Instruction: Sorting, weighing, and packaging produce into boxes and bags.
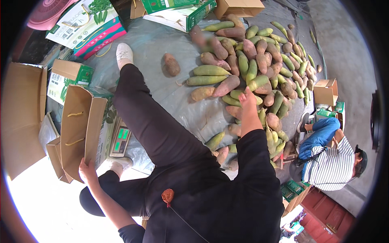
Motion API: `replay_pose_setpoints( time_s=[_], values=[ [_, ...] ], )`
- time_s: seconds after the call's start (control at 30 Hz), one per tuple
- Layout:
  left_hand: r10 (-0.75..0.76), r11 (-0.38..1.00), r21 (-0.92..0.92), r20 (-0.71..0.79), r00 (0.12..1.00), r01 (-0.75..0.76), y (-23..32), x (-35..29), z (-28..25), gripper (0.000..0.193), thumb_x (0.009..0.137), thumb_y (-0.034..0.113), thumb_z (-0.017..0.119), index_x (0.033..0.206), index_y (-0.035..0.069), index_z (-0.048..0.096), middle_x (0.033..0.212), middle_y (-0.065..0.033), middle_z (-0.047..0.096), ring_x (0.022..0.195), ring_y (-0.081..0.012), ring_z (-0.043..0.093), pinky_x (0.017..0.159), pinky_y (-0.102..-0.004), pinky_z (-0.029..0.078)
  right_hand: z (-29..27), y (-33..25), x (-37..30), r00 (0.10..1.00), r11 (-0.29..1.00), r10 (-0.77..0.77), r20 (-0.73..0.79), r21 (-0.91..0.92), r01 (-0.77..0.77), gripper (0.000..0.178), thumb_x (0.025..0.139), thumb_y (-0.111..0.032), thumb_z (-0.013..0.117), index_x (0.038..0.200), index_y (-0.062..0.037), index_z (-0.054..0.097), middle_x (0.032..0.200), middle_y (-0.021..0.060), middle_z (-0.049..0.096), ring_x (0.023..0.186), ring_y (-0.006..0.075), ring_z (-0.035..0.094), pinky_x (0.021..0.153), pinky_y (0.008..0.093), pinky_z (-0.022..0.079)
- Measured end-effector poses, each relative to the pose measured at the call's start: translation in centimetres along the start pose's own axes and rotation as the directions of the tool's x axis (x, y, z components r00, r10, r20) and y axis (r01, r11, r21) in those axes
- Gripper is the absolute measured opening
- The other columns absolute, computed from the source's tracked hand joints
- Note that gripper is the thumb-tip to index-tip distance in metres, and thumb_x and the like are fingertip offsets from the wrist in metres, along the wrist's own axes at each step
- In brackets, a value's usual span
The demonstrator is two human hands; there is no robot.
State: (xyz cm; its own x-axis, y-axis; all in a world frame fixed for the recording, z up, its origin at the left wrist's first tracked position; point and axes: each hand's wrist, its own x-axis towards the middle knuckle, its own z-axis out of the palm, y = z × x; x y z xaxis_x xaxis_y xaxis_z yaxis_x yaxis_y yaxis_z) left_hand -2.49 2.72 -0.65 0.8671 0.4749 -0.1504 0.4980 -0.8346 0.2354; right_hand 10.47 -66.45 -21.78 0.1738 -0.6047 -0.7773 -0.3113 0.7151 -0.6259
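An open box (75,125) is held at its near edge by the left grip (88,172), which is closed on the cardboard; two yellow cords are seen inside. A scale (120,139) with lit green displays is positioned just right of the box. At the right, the near end of a green radish (258,82) is met by the right grip (248,98); whether it is closed cannot be told. The radish is located in a pile (251,69) of radishes and tubers, spread on a grey sheet (174,93). One tuber (172,65) is set apart, left of the pile. A co-worker (330,166) is seated far right.
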Motion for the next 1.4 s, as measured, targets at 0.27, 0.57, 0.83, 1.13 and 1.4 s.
replay_pose_setpoints(
  time_s=[0.27, 0.57, 0.83, 1.13, 1.4],
  values=[
    [-0.114, 0.990, 0.083, -0.027, 0.993, 0.115, -0.7, -0.6, -0.6, 0.034, 0.075, 0.014, 0.060, 0.106, -0.001, 0.061, 0.090, -0.0212, 0.064, 0.087, -0.0345, 0.063, 0.076, -0.0393, 0.047, 1.0, -0.2, 1.8, 0.999, 0.997, 0.025, 0.034, 0.072, -0.028, 0.039, 0.080, -0.019, 0.071, 0.110, -0.0083, 0.048, 0.100, 0.0116, 0.053, 0.074, 0.0239, 0.055, 0.062, 0.0343, 0.051],
    [-0.070, 0.991, 0.107, -0.080, 0.994, 0.078, 0.3, -0.5, 0.2, 0.025, 0.073, 0.009, 0.056, 0.097, 0.005, 0.063, 0.090, -0.0172, 0.063, 0.087, -0.0346, 0.060, 0.076, -0.0412, 0.047, -2.9, -3.9, 7.9, 0.976, 0.992, -0.091, 0.198, 0.107, 0.071, 0.018, 0.085, -0.017, 0.064, 0.096, -0.0052, 0.056, 0.081, 0.0076, 0.059, 0.069, 0.0210, 0.058, 0.059, 0.0314, 0.051],
    [-0.056, 0.994, 0.095, -0.066, 0.996, 0.062, 2.1, -0.9, -1.4, 0.014, 0.073, 0.010, 0.063, 0.086, 0.005, 0.064, 0.082, -0.0113, 0.063, 0.085, -0.0304, 0.061, 0.077, -0.0411, 0.046, 0.5, 1.4, -4.6, 0.889, 0.964, -0.193, 0.415, -0.091, 0.251, 0.028, 0.090, -0.017, 0.057, 0.114, -0.0052, 0.051, 0.098, 0.0052, 0.059, 0.082, 0.0175, 0.058, 0.069, 0.0327, 0.050],
    [-0.036, 0.993, 0.106, -0.123, 0.992, 0.049, 1.0, -1.1, -0.3, 0.014, 0.075, 0.010, 0.060, 0.088, 0.011, 0.066, 0.083, -0.0069, 0.064, 0.088, -0.0264, 0.060, 0.078, -0.0406, 0.042, 9.9, 0.6, -27.6, 0.385, 0.846, -0.035, 0.922, -0.178, 0.503, 0.027, 0.088, -0.023, 0.057, 0.101, 0.0004, 0.057, 0.085, 0.0050, 0.059, 0.080, 0.0177, 0.059, 0.070, 0.0297, 0.046],
    [-0.041, 0.992, 0.108, -0.151, 0.988, 0.058, 0.8, -1.5, -0.2, 0.017, 0.075, 0.006, 0.057, 0.086, 0.014, 0.067, 0.081, -0.0041, 0.064, 0.084, -0.0240, 0.061, 0.076, -0.0386, 0.043, 17.9, 3.9, -42.1, -0.059, 0.730, 0.424, 0.904, -0.303, 0.612, 0.036, 0.084, -0.025, 0.052, 0.100, 0.0062, 0.058, 0.083, 0.0109, 0.062, 0.066, 0.0219, 0.063, 0.058, 0.0303, 0.049]
  ],
)
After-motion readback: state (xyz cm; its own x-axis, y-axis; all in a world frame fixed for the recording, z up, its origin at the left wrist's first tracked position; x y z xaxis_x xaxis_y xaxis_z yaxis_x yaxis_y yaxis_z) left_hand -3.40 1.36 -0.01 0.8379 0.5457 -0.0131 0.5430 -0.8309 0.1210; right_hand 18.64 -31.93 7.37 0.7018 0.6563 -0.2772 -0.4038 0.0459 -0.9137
